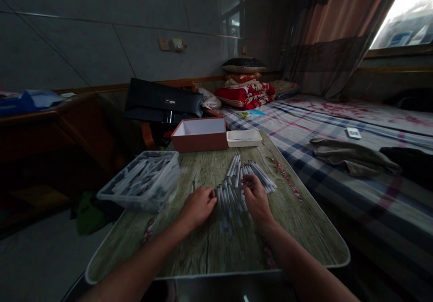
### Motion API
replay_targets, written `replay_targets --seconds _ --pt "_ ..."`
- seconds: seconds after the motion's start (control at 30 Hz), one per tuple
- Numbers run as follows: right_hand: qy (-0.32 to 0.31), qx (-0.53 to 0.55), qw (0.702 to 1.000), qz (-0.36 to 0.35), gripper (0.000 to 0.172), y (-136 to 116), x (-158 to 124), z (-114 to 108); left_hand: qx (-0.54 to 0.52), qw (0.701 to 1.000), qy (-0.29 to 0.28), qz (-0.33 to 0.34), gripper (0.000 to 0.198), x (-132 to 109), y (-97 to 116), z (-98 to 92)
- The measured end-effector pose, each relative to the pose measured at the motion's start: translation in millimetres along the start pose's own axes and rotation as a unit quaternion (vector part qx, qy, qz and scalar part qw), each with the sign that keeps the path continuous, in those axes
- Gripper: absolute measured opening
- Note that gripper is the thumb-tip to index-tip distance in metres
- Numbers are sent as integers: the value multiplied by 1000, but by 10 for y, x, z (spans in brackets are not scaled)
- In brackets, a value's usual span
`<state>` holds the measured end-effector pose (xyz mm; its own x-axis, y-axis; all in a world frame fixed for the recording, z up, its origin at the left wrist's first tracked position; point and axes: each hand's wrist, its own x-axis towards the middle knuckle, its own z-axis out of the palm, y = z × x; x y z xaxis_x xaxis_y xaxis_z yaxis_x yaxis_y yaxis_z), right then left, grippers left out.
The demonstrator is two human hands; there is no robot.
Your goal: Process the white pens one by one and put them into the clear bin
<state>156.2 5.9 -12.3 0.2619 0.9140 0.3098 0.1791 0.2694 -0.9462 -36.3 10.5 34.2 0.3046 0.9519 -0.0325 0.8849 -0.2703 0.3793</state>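
A: What lies between the hands?

B: Slim, pen-like tubes (226,198), smooth and pale grey with dark tips, loose on the table (304,241). Its top has a wood-grain pattern, rounded corners and a pale edge.

A: Which way do they point?

B: The nearest group runs roughly front to back, dark tips away from the person, lower ends blurred. Beyond it, a small cluster leans with its far ends to the right. Another group, beside the right hand (256,198), slants the other way, far ends to the left.

A: And the fingers?

B: Those of the right hand are bent over the tubes; I can't tell whether they grip one. The left hand (199,204) is just beside the nearest group, fingers curled in, thumb close against them. Whether anything is pinched there, I can't tell.

A: What stands around them?

B: To the left, a clear plastic tub (172,178), rectangular and rimmed, holding a jumble of similar pale sticks. At the far edge, a reddish-brown open box (201,143) with a white inside, and next to it a shallow cream tray (243,143) with rounded corners.
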Motion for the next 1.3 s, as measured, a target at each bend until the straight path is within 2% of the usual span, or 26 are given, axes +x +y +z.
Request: replay_targets --seconds 0.1,0.2,0.4,0.57,0.77,0.83,0.9,0.97,1.03,1.13,1.2,1.3 --pt "-1 -19 1000 -6 21 -7 8 -8 -1 999 -8 -41 15 84 25 234" --pt "-3 -27 1000 -1 22 -24 10 -12 -6 998 -6 -65 17 142 18 298" --pt "-4 -39 999 -2 25 -58 0 -3 -18 996 -17 -81 13 162 -76 256" --pt "-19 -42 999 -9 27 -82 -14 7 -17 993 21 -114 5 119 -131 235" --pt "-91 43 994 34 20 -76 -53 67 -119 985 56 -115 5 127 -124 91" --pt "-143 93 983 66 14 -75 -69 101 -248 963 41 -102 17 111 -77 57" --pt "-207 164 958 108 16 -86 -90 133 -425 900 24 -90 30 84 -6 59" --pt "-254 237 924 159 25 -110 -116 158 -542 836 26 -82 36 59 71 93" --pt "-275 289 893 207 29 -144 -142 169 -556 826 58 -73 34 45 140 140" --pt "-289 331 863 249 31 -186 -164 172 -523 843 111 -47 28 40 219 201" --pt "-303 348 847 264 32 -192 -171 178 -520 844 128 -36 24 33 270 228" --pt "-307 369 832 280 32 -174 -179 200 -575 810 108 -44 24 9 362 267"
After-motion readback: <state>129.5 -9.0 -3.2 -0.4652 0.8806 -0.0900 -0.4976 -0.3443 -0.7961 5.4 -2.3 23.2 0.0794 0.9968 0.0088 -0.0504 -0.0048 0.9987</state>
